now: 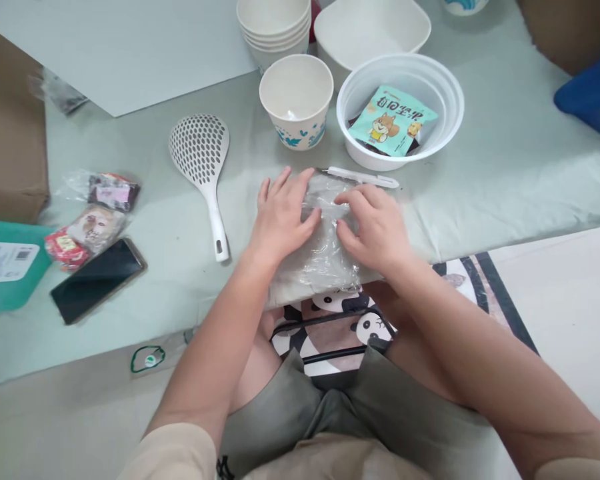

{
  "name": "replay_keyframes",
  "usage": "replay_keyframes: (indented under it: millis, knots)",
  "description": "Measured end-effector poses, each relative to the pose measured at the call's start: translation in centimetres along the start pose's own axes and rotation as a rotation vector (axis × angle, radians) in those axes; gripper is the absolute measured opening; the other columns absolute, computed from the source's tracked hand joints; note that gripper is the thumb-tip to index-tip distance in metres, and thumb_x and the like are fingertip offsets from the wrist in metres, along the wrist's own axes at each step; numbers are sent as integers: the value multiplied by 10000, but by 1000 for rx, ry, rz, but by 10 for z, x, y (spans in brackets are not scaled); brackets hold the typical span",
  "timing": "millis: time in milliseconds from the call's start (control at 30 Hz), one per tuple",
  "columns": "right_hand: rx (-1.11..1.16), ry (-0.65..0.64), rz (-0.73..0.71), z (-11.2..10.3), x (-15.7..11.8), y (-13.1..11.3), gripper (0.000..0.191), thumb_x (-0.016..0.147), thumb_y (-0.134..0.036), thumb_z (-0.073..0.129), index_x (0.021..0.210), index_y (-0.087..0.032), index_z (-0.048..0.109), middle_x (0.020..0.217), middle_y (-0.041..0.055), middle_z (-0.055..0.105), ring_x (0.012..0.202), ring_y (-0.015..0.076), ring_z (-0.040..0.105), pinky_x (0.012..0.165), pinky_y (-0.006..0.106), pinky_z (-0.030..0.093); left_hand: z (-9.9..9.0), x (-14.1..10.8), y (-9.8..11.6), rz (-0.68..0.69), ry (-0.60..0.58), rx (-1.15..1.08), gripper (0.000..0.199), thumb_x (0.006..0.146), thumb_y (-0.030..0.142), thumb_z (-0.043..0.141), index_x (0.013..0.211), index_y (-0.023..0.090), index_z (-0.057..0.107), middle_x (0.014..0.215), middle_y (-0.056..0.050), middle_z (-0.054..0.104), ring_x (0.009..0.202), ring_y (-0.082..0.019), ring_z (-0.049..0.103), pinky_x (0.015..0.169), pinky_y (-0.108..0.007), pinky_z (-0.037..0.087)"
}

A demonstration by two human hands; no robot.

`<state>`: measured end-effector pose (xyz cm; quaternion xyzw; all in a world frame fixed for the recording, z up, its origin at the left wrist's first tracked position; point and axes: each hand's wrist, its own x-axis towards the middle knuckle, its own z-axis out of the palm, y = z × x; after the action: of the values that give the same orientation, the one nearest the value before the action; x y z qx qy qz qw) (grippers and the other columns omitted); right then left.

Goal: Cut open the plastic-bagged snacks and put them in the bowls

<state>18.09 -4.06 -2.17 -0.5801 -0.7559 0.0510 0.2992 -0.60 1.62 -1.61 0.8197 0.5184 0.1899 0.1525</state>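
Observation:
A crinkled transparent plastic bag (327,257) lies flat at the table's front edge. My left hand (284,217) rests on its left side, fingers spread. On the bag's right side is my right hand (375,223), its fingers bent and the thumb apart from them. Neither hand grips anything that I can see. Just beyond my fingertips lies a slim white craft knife or pen-like tool (365,177). Behind it stand a paper cup (300,127) with blue print and a white plastic bowl (453,127) that holds a teal snack packet (393,120) with a squirrel on it.
A white slotted skimmer (203,153) lies left of my hands. Farther left are a phone (97,280), several small snack packets (93,230) and a green container (10,300). Stacked cups (275,40) and a square white bowl (375,27) stand at the back.

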Motion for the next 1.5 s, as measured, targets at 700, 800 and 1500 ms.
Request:
replay_keyframes:
  millis: [700, 800, 1500]
  knots:
    - [446, 34, 325, 9, 11, -4, 336, 814, -247, 629, 1146, -270, 580, 813, -2, 685, 714, 192, 621, 722, 386, 525, -39, -8, -26, -232, 274, -796, 269, 926, 482, 704, 835, 251, 600, 781, 9, 668, 772, -152, 686, 752, -307, 580]
    - [609, 71, 399, 6, 11, -4, 230, 833, -246, 617, 1060, -273, 595, 744, -21, 599, 635, 167, 601, 635, 354, 512, -44, -9, -29, -306, 341, -833, 296, 899, 473, 737, 793, 251, 574, 693, 23, 604, 679, -138, 641, 643, -273, 526]
    - [1290, -157, 711, 11, 19, -19, 553, 757, -591, 789, 1149, -309, 520, 927, 16, 734, 830, 223, 752, 752, 413, 622, -41, 1, -30, -710, 522, -1221, 234, 1009, 385, 533, 849, 261, 414, 616, 52, 569, 583, -116, 584, 562, -288, 400]
